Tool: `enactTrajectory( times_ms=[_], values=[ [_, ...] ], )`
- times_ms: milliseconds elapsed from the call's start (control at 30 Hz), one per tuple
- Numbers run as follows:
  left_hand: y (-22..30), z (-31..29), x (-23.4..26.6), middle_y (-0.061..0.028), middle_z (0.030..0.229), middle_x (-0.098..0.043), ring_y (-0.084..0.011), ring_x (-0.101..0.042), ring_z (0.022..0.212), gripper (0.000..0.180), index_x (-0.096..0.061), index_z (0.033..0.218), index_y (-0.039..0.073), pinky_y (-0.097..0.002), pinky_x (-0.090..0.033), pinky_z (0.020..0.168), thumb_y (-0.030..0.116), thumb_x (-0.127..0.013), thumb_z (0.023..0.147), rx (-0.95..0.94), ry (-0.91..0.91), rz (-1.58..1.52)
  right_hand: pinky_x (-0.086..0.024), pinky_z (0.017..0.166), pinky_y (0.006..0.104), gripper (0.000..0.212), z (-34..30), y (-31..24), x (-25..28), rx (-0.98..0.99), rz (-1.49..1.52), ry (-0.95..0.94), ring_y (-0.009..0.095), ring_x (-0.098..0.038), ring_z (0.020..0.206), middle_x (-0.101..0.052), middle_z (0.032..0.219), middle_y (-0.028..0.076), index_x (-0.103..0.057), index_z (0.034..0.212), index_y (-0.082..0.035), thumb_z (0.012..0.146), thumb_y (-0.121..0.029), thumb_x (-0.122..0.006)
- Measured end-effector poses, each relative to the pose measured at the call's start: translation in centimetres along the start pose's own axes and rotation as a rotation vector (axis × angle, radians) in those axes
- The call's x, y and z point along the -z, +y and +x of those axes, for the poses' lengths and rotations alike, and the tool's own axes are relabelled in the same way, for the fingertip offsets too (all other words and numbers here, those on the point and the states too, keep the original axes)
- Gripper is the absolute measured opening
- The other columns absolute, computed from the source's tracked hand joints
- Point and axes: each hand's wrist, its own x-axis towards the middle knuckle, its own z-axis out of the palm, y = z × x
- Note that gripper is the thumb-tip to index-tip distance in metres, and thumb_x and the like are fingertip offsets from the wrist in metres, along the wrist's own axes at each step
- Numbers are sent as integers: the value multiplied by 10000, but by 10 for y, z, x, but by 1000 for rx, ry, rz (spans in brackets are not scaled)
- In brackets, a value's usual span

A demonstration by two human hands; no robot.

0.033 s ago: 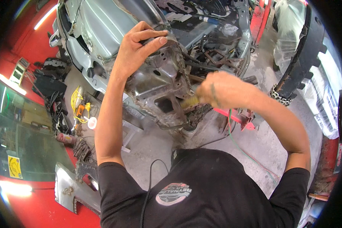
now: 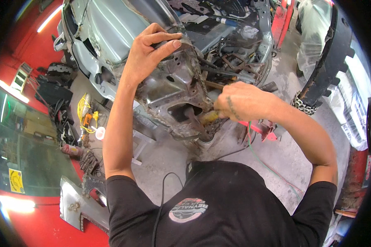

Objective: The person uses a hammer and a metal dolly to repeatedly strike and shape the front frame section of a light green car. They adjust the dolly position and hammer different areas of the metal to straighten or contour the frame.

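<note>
Car workshop with a grey concrete floor [image 2: 163, 158]. Nearest, the right hand [image 2: 241, 101] is wrapped around a yellow-handled tool [image 2: 210, 118], motion-blurred, its dark head at the opening in a bare metal panel [image 2: 158, 94]. Farther, the left hand [image 2: 152, 51] touches the panel's upper part, thumb and forefinger outstretched; whether it pinches, I cannot tell. Beyond: a silver car body [image 2: 105, 31].

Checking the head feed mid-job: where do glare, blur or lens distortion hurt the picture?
Head view: the tube light burns out white at upper left; the yellowish tool by the right hand is smeared, probably by motion; the left hand looks sharper; fisheye bending grows toward the dark rim.
</note>
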Motion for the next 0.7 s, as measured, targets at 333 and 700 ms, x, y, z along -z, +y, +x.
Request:
enactTrajectory(
  times_ms=[333, 700],
  values=[
    [-6, 6, 3, -26, 923, -605, -154, -575, 891, 288, -821, 1149, 66, -294, -458, 804, 253, -815, 931, -33, 16, -29, -573, 727, 508, 158, 2, 9, 3, -66, -37, 232, 415, -726, 799, -713, 773, 207, -738, 961, -36, 843, -141, -745],
    [4, 5, 3, -21, 959, -627, -127, -590, 932, 273, -826, 1148, 79, -266, -473, 814, 223, -823, 915, 23, 12, 12, -613, 733, 481, 143, 12, 8, 20, -96, 3, 257, 403, -747, 837, -739, 860, 225, -750, 884, -25, 826, -156, -741]
  ],
)
